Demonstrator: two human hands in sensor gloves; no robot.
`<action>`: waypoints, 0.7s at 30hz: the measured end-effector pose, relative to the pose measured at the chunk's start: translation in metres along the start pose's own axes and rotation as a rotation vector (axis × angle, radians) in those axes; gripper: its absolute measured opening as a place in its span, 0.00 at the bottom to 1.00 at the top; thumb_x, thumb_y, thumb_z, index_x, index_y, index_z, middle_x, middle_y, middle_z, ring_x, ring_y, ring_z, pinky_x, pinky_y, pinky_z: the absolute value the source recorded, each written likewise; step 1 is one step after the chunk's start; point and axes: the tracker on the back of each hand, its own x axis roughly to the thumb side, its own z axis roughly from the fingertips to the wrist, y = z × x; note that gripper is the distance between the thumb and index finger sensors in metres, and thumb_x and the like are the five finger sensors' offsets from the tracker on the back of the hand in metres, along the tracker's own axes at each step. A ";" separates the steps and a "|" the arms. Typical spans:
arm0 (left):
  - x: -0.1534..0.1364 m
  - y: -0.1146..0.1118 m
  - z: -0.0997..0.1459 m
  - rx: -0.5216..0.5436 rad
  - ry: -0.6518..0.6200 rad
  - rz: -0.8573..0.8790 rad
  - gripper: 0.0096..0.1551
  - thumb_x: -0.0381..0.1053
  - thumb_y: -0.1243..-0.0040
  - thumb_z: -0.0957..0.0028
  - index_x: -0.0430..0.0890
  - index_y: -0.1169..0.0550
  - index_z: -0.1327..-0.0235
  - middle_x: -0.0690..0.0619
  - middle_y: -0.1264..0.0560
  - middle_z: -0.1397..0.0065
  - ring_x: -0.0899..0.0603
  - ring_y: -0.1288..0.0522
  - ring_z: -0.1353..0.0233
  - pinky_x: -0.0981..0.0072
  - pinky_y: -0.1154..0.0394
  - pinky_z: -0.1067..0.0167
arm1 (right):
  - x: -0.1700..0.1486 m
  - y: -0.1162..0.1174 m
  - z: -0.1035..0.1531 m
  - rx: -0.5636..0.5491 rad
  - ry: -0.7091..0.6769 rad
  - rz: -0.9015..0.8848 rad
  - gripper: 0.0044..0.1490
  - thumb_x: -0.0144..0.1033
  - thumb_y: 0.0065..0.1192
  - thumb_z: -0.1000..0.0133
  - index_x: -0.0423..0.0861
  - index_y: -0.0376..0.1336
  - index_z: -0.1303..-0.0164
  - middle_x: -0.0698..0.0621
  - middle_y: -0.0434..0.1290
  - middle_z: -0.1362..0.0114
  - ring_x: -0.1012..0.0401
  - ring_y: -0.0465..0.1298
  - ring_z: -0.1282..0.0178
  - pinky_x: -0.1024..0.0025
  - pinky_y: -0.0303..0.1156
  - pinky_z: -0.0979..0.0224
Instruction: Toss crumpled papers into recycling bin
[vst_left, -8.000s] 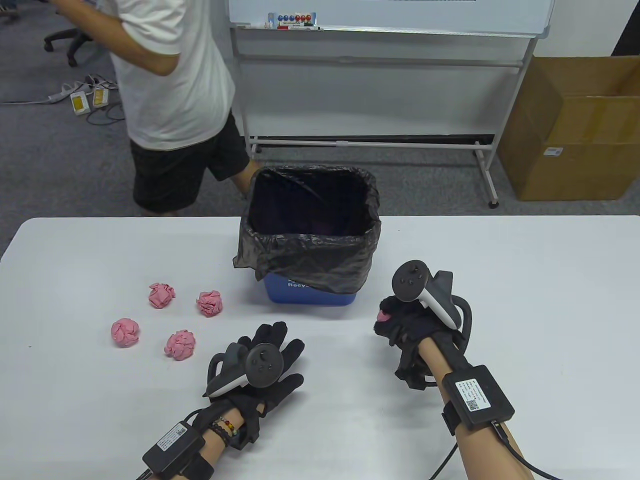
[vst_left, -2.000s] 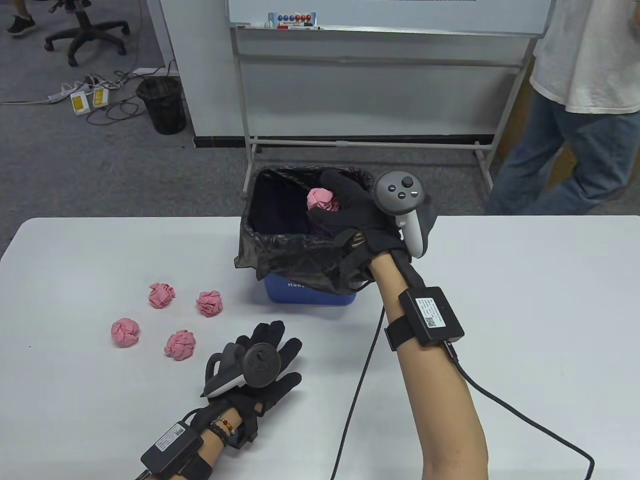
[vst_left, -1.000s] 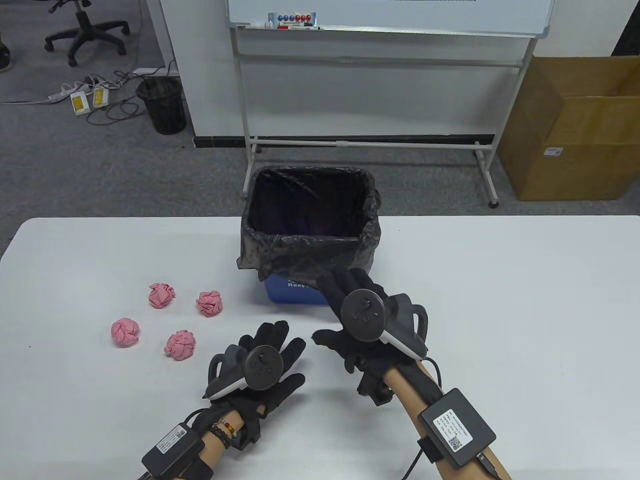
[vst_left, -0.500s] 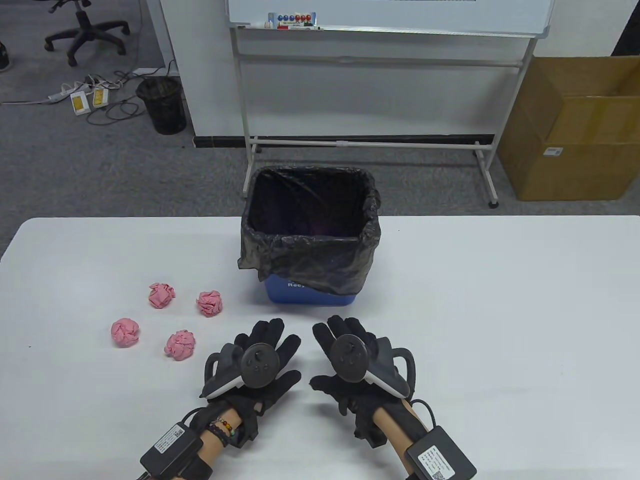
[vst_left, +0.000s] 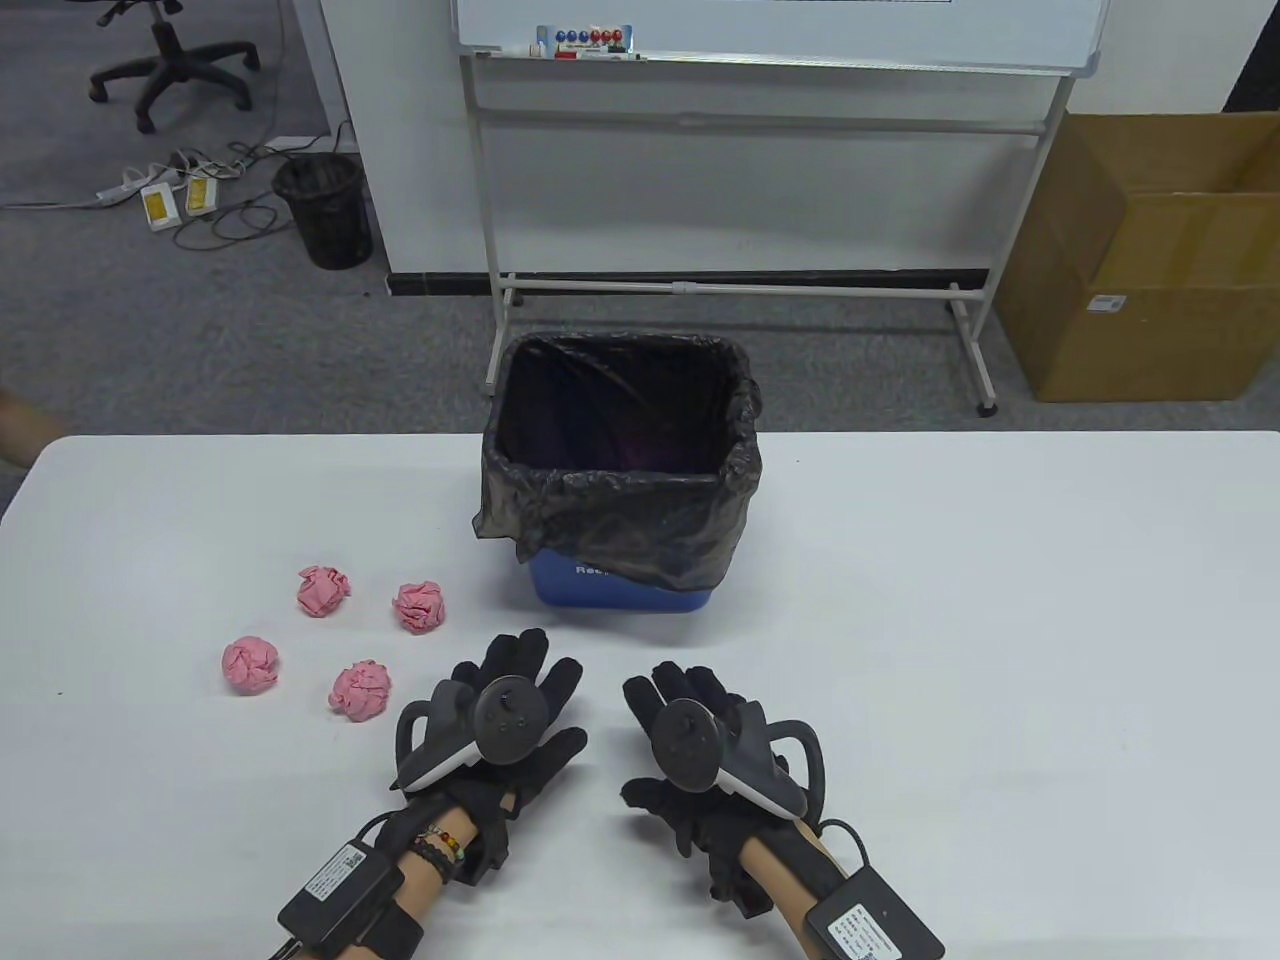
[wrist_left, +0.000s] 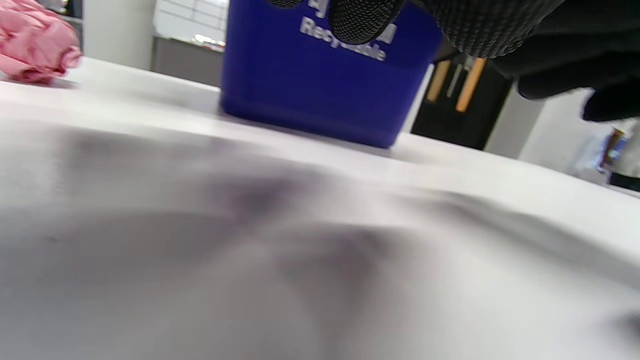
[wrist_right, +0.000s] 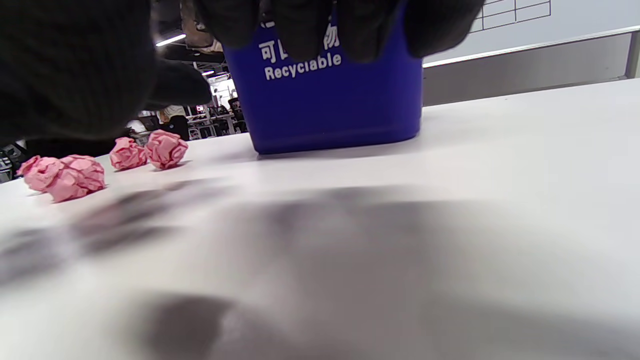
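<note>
A blue recycling bin (vst_left: 620, 590) lined with a black bag (vst_left: 620, 500) stands mid-table; it also shows in the left wrist view (wrist_left: 320, 80) and the right wrist view (wrist_right: 330, 100). Several pink crumpled papers lie left of it, the nearest (vst_left: 360, 690) just left of my left hand (vst_left: 510, 700). Others lie at the far left (vst_left: 250, 666), at the back left (vst_left: 323, 590) and near the bin (vst_left: 419, 606). My left hand is open, fingers spread, holding nothing. My right hand (vst_left: 690, 720) lies open and holds nothing, in front of the bin.
The white table (vst_left: 1000, 650) stretches right of the hands. Behind it stand a whiteboard stand (vst_left: 760, 280), a cardboard box (vst_left: 1150, 260) and a small black waste basket (vst_left: 325, 210) on the floor.
My right hand dropped a pink paper into the bin, then drew back to the table beside my left hand. In the last half second my left hand shifted slightly left and forward.
</note>
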 end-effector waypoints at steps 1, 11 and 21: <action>-0.004 0.002 0.000 0.008 0.017 -0.002 0.45 0.67 0.49 0.49 0.53 0.42 0.18 0.42 0.58 0.12 0.31 0.58 0.14 0.24 0.55 0.27 | 0.000 0.000 0.000 0.003 -0.001 0.001 0.61 0.64 0.71 0.62 0.63 0.45 0.20 0.54 0.51 0.12 0.49 0.53 0.11 0.46 0.56 0.17; -0.066 0.024 0.005 0.129 0.291 -0.008 0.46 0.66 0.45 0.49 0.52 0.41 0.19 0.40 0.56 0.12 0.30 0.56 0.15 0.24 0.53 0.28 | 0.000 0.002 0.002 0.026 -0.015 -0.001 0.61 0.64 0.71 0.62 0.63 0.45 0.20 0.54 0.51 0.12 0.49 0.53 0.11 0.46 0.56 0.17; -0.112 0.021 0.013 0.115 0.510 -0.031 0.47 0.65 0.42 0.49 0.51 0.42 0.19 0.39 0.55 0.12 0.27 0.54 0.16 0.24 0.51 0.28 | 0.002 0.002 0.004 0.049 -0.017 0.006 0.62 0.64 0.71 0.62 0.63 0.45 0.20 0.53 0.51 0.12 0.48 0.54 0.11 0.46 0.56 0.17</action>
